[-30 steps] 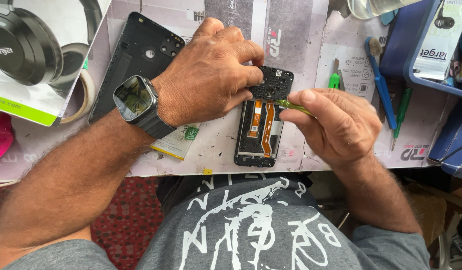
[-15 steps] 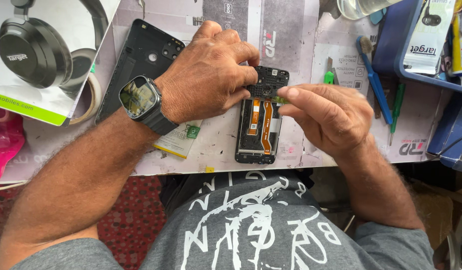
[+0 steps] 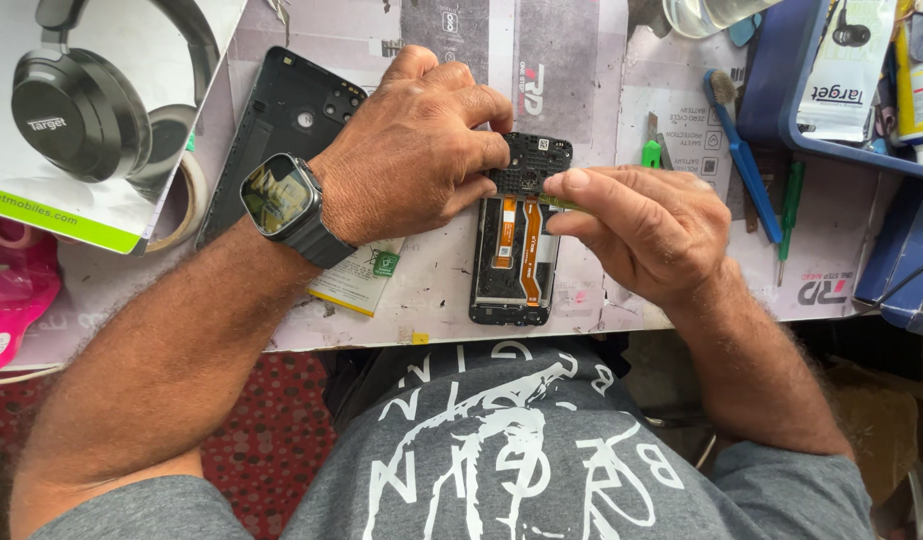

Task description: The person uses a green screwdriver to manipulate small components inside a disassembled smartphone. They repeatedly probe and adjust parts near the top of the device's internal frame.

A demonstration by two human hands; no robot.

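Here's the opened phone (image 3: 516, 240), lying face down near the front edge of the table (image 3: 431, 300), back cover off, orange ribbon cables running down its middle. The left hand (image 3: 411, 150) comes in from the left and presses down on the phone's top end, fingers curled, fingertips (image 3: 491, 150) right on the dark upper board. The right hand (image 3: 636, 225) meets it from the other side, thumb and forefinger pinched tight on a thin tool (image 3: 566, 203) with a greenish tint; its tip rests at the phone's upper section, just under the left fingertips. What kind of tool it is, hard to tell, most of it is hidden in the grip.

A smartwatch (image 3: 278, 195) with a dark band sits on the left wrist. Behind that wrist lies the black back cover (image 3: 281, 120), inner side up, set apart from the phone. Under the forearm, a small pale-yellow card (image 3: 359, 280) with a green mark. Far left, a headphone box (image 3: 91, 110) with a roll of tape (image 3: 186, 205) poking out beneath it. Off to the right, a blue brush (image 3: 741, 160) and a green-handled screwdriver (image 3: 787, 215) lie side by side, well clear of the hands, next to a blue tray (image 3: 781, 110) of supplies.
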